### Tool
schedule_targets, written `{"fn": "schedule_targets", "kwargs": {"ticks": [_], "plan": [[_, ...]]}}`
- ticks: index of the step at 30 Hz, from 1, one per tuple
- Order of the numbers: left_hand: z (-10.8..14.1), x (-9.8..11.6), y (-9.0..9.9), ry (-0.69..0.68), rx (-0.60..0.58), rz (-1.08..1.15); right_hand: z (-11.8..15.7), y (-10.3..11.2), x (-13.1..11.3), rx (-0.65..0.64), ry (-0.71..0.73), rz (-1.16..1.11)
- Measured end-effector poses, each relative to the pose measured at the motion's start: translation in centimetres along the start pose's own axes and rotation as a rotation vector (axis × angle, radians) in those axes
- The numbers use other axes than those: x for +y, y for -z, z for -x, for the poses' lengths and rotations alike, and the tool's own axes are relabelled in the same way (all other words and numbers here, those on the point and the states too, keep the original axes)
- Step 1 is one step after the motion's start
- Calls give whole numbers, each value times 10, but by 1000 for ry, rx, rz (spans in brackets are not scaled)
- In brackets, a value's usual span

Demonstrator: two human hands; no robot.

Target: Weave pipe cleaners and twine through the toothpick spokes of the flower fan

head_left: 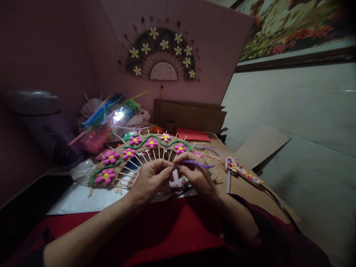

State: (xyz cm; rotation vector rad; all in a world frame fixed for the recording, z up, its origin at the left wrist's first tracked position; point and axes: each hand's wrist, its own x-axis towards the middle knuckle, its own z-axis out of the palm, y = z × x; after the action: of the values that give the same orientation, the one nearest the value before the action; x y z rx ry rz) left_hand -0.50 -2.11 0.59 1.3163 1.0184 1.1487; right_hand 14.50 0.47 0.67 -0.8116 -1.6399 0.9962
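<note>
A purple pipe cleaner (198,163) runs from between my fingertips out to the right, over the back of my right hand. My right hand (194,176) is closed in a pinch on it. Close beside it, my left hand (155,178) pinches at the pipe cleaner's inner end, where only a speck of purple shows. Behind both hands lies a half-round twine-covered fan (125,161) with pink flowers, a green wavy strand and wooden sticks. My hands hide part of its lower middle.
A flowered glue gun (243,171) with a cable lies at the right. Bagged pipe cleaners (111,118) stand back left, cardboard (191,116) and red paper (193,134) behind. A finished fan (164,48) hangs above. A dark object (36,200) is at left.
</note>
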Motion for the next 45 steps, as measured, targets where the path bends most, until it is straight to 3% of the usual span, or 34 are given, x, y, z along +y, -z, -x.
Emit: {"fn": "schedule_targets", "kwargs": {"ticks": [8, 16, 23, 29, 32, 35, 39, 42, 45], "plan": [[0, -5, -2, -131, 46, -120, 1, 0, 4, -13, -33, 12], [-1, -9, 2, -181, 139, -299, 7, -1, 6, 64, 180, 226], [-2, -11, 2, -254, 242, -461, 7, -3, 7, 42, 187, 235], [2, -12, 2, -407, 260, -721, 11, -4, 9, -13, 329, 304], [3, -13, 1, -472, 254, -718, 10, -4, 8, 16, 272, 271], [4, -12, 0, -423, 227, -563, 8, -4, 7, 78, 151, 161], [3, -5, -1, -201, 151, -237, 3, -1, 6, 28, 31, -55], [2, 1, -2, -50, 118, -30, 1, 0, 5, -22, 17, -109], [1, 4, -2, 13, 131, 25, 1, 0, 5, -32, 17, -69]]}}
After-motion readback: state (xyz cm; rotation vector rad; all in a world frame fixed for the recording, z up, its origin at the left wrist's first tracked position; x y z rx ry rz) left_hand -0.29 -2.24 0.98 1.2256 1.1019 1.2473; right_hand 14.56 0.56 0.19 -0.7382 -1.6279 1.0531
